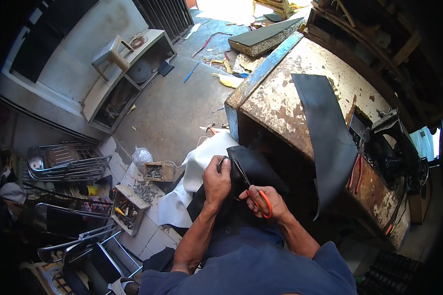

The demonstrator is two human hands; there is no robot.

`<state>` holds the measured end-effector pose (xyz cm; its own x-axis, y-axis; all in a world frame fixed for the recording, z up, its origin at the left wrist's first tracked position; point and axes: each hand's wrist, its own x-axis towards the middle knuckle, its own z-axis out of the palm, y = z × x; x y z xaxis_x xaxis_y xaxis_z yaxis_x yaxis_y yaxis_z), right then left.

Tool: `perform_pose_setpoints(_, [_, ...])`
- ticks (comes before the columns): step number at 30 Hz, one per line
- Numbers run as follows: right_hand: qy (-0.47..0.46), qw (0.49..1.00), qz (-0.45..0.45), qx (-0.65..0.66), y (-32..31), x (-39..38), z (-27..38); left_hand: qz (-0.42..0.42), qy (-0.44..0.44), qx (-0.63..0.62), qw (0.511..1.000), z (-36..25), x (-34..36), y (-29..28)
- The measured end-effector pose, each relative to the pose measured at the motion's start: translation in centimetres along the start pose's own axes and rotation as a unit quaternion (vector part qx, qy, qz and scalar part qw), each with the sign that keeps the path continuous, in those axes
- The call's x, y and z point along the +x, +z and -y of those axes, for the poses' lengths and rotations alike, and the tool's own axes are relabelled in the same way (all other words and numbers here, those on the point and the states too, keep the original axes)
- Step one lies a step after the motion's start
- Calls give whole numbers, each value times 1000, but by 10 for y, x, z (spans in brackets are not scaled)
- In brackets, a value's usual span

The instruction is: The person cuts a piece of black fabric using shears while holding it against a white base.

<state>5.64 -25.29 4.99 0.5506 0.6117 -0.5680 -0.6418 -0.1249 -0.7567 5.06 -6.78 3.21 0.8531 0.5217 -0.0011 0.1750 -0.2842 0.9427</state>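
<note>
My right hand (pixel 265 202) is closed round the orange handles of a pair of scissors (pixel 241 169), whose dark blades point up and left beside my other hand. With thumb and fingers pinched, my left hand (pixel 217 181) holds the edge of a piece of black leather-like material (pixel 256 167). That material lies over my lap, and the blades are against its edge; whether they cut into it I cannot tell. White sheet material (pixel 212 147) hangs under and left of my left hand.
To the right, a worn workbench (pixel 275 110) carries a long black material piece (pixel 325 123), red-handled pliers (pixel 358 172) and a dark machine (pixel 396 142). Folded metal chairs (pixel 69 162), a wooden tool box (pixel 129 210) and a small box of hardware (pixel 158 172) stand on the left floor.
</note>
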Motion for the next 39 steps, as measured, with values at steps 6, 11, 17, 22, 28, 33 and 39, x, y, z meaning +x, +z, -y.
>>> perform_pose_setpoints(6, [-7, 1000, 29, 2, -4, 9, 6, 42, 2, 26, 999, -8, 8, -14])
perform_pose_setpoints(11, [-20, 997, 34, 65, 7, 8, 12, 4, 5, 32, 999, -19, 0, -13])
perform_pose_setpoints(17, [-113, 992, -61, -11, 10, 19, 15, 11, 13, 14, 1000, -13, -22, -6])
perform_pose_setpoints(22, [-102, 978, 16, -179, 1, 12, 47, 42, 34, -1, 999, -21, -12, -31])
perform_pose_setpoints(28, [-223, 960, 79, -148, -21, 8, 67, 99, 76, 48, 991, -26, -5, -51])
perform_pose_setpoints(33, [-336, 910, 44, -237, -26, 58, 59, 192, 118, 31, 974, -24, -4, -55])
perform_pose_setpoints(39, [-316, 921, -131, -185, -16, 50, 42, 97, 52, 45, 993, -27, -8, -38])
